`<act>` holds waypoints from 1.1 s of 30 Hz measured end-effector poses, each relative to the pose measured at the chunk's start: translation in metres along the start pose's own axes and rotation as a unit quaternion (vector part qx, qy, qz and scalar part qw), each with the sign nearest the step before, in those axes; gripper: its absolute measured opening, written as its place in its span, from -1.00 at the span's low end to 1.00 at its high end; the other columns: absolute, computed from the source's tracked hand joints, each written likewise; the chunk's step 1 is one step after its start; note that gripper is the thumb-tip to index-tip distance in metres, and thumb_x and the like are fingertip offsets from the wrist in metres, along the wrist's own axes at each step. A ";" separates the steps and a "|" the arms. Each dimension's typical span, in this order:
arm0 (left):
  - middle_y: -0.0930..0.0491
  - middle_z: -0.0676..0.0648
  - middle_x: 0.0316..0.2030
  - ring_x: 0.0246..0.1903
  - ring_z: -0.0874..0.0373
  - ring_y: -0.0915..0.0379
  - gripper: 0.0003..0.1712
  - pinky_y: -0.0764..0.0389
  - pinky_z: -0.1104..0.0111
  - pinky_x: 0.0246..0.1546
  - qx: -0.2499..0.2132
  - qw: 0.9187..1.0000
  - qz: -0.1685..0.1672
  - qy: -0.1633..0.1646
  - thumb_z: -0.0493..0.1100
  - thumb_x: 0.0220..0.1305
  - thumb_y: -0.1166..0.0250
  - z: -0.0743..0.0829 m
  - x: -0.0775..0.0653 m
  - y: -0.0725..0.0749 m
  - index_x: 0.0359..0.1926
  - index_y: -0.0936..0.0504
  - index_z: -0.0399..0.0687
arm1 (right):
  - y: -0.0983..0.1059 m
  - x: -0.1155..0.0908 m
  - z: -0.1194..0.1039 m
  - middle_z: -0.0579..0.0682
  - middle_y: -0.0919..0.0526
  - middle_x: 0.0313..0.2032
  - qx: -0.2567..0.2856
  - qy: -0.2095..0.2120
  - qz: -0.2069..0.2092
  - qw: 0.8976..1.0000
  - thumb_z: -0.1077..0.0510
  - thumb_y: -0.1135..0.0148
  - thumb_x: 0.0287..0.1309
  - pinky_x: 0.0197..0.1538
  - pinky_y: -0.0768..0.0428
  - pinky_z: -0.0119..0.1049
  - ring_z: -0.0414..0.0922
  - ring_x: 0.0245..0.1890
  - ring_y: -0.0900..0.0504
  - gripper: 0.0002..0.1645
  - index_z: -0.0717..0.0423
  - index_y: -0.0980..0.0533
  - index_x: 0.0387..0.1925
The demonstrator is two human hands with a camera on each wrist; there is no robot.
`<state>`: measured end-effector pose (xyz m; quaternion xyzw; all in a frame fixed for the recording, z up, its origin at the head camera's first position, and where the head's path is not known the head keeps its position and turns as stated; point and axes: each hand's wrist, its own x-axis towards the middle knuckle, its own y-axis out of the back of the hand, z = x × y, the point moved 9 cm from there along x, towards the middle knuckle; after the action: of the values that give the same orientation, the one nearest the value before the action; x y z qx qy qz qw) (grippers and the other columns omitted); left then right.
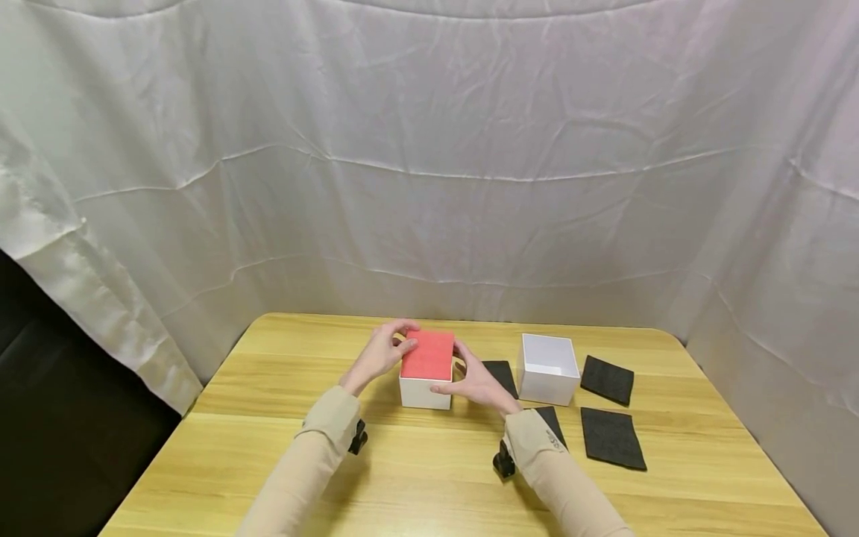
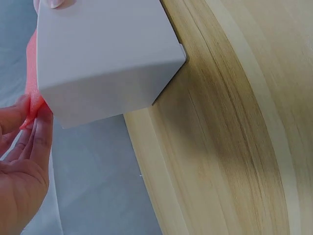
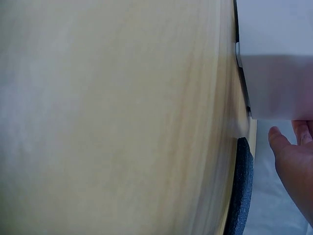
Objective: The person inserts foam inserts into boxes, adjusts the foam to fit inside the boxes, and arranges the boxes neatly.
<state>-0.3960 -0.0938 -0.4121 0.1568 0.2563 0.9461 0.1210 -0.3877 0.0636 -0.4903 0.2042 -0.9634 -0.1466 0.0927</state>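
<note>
A white box (image 1: 426, 395) stands on the table, and a red foam sheet (image 1: 429, 354) lies across its top. My left hand (image 1: 379, 354) is at the box's left side, pinching the edge of the sheet. In the left wrist view, the red sheet (image 2: 32, 73) bends down between the thumb and fingers of the left hand (image 2: 27, 161). My right hand (image 1: 476, 380) holds the box at its right side, thumb toward the front face and fingers near the back right corner. Part of that hand (image 3: 296, 161) shows below the box (image 3: 279, 73) in the right wrist view.
A second white box (image 1: 546, 384), open at the top, stands to the right. Several black foam squares lie around it: one (image 1: 607, 380) to its right, another (image 1: 612, 438) nearer the front, others partly behind my right arm. A pale curtain (image 1: 429, 224) hangs behind the wooden table (image 1: 416, 477).
</note>
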 end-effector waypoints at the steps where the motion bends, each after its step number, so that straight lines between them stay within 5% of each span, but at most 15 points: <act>1: -0.64 -0.29 -0.15 -0.41 0.08 -0.65 -0.69 -0.67 0.36 -0.38 0.011 1.000 0.003 -0.001 -0.38 0.35 -0.28 0.000 0.000 0.000 0.10 -0.61 -0.31 | 0.000 0.000 0.000 0.05 -0.22 0.50 0.001 0.001 0.000 1.000 0.17 -0.58 0.00 0.59 -0.13 0.10 0.09 0.54 -0.15 0.22 -0.04 -0.02 0.56; 14: -0.72 -0.21 -0.15 -0.39 0.14 -0.55 -0.75 -0.59 0.44 -0.38 0.099 0.995 -0.006 -0.005 -0.34 0.36 -0.27 0.001 0.004 -0.004 0.03 -0.66 -0.30 | 0.000 0.000 0.005 0.13 -0.22 0.49 0.007 -0.009 -0.002 1.000 0.18 -0.55 0.03 0.57 -0.17 0.11 0.16 0.53 -0.17 0.20 0.05 -0.01 0.56; 33: -0.61 -0.22 -0.06 -0.15 -0.03 -0.50 -0.68 -0.59 0.20 -0.08 0.159 0.987 -0.037 -0.003 -0.34 0.23 -0.41 0.000 0.003 -0.011 0.01 -0.68 -0.29 | 0.002 -0.002 0.004 0.13 -0.22 0.49 0.001 -0.027 0.007 1.000 0.16 -0.57 0.02 0.55 -0.20 0.10 0.21 0.52 -0.20 0.18 0.09 -0.05 0.54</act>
<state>-0.3976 -0.0839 -0.4168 0.1674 0.4086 0.8877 0.1302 -0.3873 0.0668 -0.4935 0.1934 -0.9671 -0.1510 0.0673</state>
